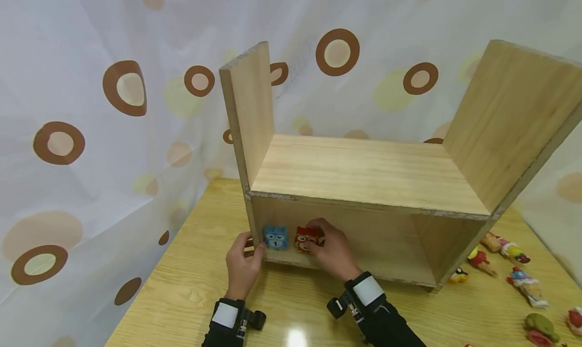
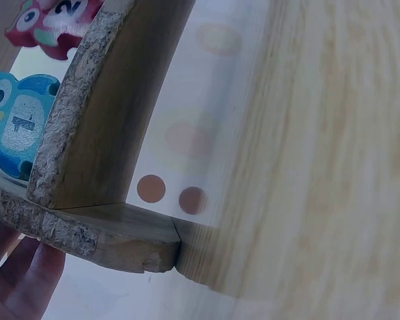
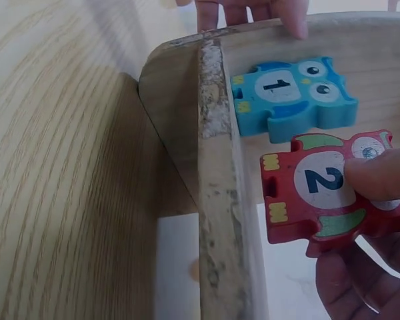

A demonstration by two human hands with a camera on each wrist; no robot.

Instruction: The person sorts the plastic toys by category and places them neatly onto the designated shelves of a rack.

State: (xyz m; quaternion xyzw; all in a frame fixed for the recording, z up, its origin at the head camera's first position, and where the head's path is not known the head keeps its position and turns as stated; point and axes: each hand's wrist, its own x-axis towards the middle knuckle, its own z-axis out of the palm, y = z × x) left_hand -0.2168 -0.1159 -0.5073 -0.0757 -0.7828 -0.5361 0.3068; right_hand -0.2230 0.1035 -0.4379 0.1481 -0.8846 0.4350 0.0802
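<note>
- My right hand (image 1: 334,248) pinches the red owl (image 3: 323,180), marked "2", at the shelf (image 1: 368,170)'s lower opening.
- My left hand (image 1: 243,263) grips the shelf's side.
- Nearby, the blue owl (image 1: 275,237) reads "1".

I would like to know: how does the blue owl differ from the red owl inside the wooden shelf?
The blue owl shows the number 1, while the red owl shows 2. The right hand grips the red owl; no hand holds the blue owl. The blue owl is nearer the left side panel than the red owl. Both have big round eyes and a pale oval behind the number.
</note>
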